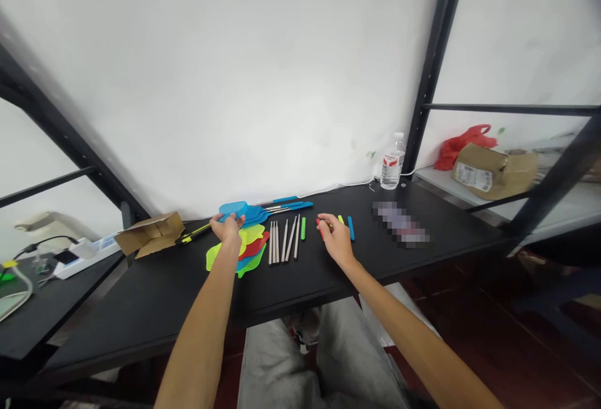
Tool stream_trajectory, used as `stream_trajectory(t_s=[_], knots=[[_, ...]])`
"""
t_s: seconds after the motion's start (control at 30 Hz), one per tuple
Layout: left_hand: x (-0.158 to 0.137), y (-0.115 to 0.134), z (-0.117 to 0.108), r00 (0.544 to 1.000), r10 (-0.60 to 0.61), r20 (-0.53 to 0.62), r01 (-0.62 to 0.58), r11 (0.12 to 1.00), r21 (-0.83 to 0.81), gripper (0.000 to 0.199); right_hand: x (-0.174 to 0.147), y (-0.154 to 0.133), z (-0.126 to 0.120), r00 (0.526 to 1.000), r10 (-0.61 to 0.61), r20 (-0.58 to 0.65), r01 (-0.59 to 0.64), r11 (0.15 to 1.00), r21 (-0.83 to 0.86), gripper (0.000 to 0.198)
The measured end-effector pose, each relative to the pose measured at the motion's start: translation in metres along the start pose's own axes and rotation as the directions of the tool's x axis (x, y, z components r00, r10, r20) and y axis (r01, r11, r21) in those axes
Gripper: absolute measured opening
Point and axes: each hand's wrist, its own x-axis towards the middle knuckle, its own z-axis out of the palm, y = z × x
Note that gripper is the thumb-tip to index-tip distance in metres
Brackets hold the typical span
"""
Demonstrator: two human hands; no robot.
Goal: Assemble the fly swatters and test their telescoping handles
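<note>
Grey trousers (277, 365) at bottom centre; beyond them a black table (291, 293); right of centre, the right hand (337, 241) is curled, partly closed, fingertips at a red tube (321, 231); whether it grips cannot be told; near it lie a yellow tube (340, 219), a blue tube (350, 228) and a green tube (303, 228); at centre, metal rods (277, 243) lie side by side; left of them, coloured swatter heads (213, 258) overlap; the left hand (228, 228), half open with fingers spread, touches blue swatters (256, 213), grip unclear; farther back at right, a bottle (391, 174) stands upright.
</note>
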Motion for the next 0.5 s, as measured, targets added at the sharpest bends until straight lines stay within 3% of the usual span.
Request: stream_trajectory(t_s=[0.33, 0.43, 0.5], knots=[[0.029, -0.015, 0.010, 0.999, -0.002, -0.036, 0.005, 0.998, 0.064, 0.042, -0.001, -0.002, -0.001, 1.000, -0.016, 0.009, 0.016, 1.000, 0.018, 0.028], [0.035, -0.020, 0.007, 0.999, 0.053, -0.001, -0.051, 0.973, 0.224, 0.042, -0.001, -0.002, -0.001, 1.000, -0.016, 0.011, 0.015, 1.000, 0.021, 0.028], [0.039, -0.020, 0.003, 0.986, 0.150, 0.067, -0.165, 0.898, 0.408, 0.037, -0.001, -0.002, -0.001, 1.000, -0.013, 0.016, 0.012, 1.000, 0.020, 0.028]])
